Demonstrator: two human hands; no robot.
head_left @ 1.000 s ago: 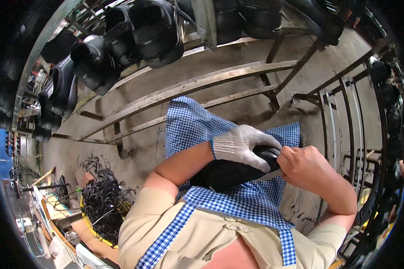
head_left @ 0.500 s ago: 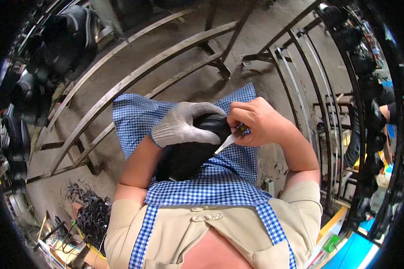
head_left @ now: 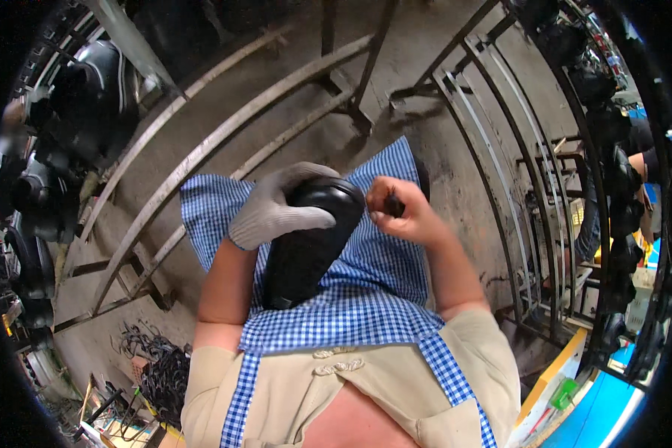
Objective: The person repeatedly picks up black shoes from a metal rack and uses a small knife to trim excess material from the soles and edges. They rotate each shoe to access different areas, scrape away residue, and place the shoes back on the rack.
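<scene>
Grey concrete floor (head_left: 455, 52) fills the background, crossed by long curved metal rack bars (head_left: 224, 134) that run from the lower left up toward the top middle, with more upright rack frames (head_left: 530, 224) on the right. Black rubber boots (head_left: 89, 89) hang or sit on the rack at the upper left, and further dark boots (head_left: 612, 172) line the right-hand frames. At the lower left a heap of black rubber trimmings (head_left: 164, 373) lies on the floor.

On the person's lap, over a blue-and-white checked apron (head_left: 373, 299), rests a glossy black rubber boot (head_left: 306, 243), its rounded end pointing away from the body and its length tilted slightly to the right. The left hand (head_left: 276, 209), in a grey knit glove, curls over the top and left side of the boot, fingers wrapped down onto its upper surface and gripping it. The right hand (head_left: 407, 213), bare, sits just beside the boot's right edge near its far end; its fingers are pinched closed around a small dark object (head_left: 393, 205) that is too small and shadowed to name. Whether that object touches the boot cannot be told. Both bare forearms come in from the lower edge, out of short beige sleeves (head_left: 485, 358)
</scene>
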